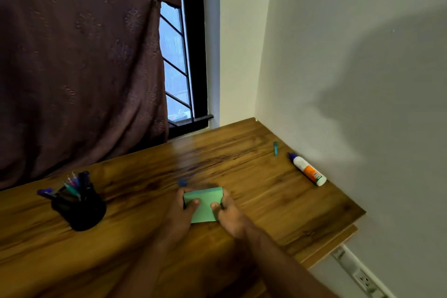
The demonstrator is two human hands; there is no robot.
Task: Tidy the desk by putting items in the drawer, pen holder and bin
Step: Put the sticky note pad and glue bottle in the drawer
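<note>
- Currently, toward the desk's (242,152) left edge, a black pen holder (79,210) is standing upright, already carrying a bunch of pens (75,184) that are leaning out over its rim; their exact count cannot be told.
- Near the middle of the front edge, the left hand (177,210) and the right hand (229,213) are gripping a green pad of notes (204,203) from either side, thumbs pressing on its top face and the other fingers curling around its far ends.
- Just beyond the pad, a small blue object (182,182) is lying too blurred to name.
- Judging by this, the pad is being picked up for storing; the drawer is not in view, so the next move probably calls for lifting the pad clear and finding the drawer below the front edge.
- Toward the far right corner, a small teal piece (275,148) and a glue bottle (308,170), lying on its side along the right edge, are waiting to be sorted.
</note>
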